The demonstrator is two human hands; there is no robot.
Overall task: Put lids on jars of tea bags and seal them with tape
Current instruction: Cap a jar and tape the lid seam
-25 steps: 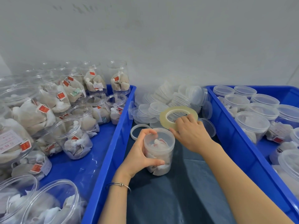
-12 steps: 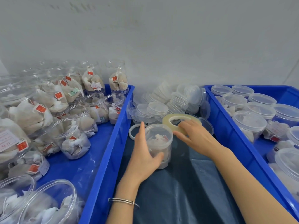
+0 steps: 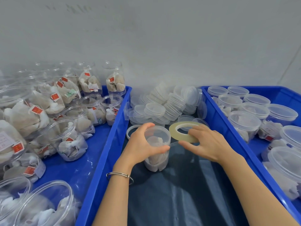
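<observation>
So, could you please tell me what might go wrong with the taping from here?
The strip of tape stretched from the tape roll in the right hand could twist or stick to the fingers. The lidded jar, held only by the left hand, might tip against the loose lids behind.

You face a plain pale grey-white wall (image 3: 162, 38) that fills the upper half of your view. It carries faint dark scuff marks (image 3: 76, 8) near the top left. At the far right edge a thin slanted seam (image 3: 291, 62) runs down the wall. The light is soft and even, with a dim band of shade along the wall's foot.
</observation>
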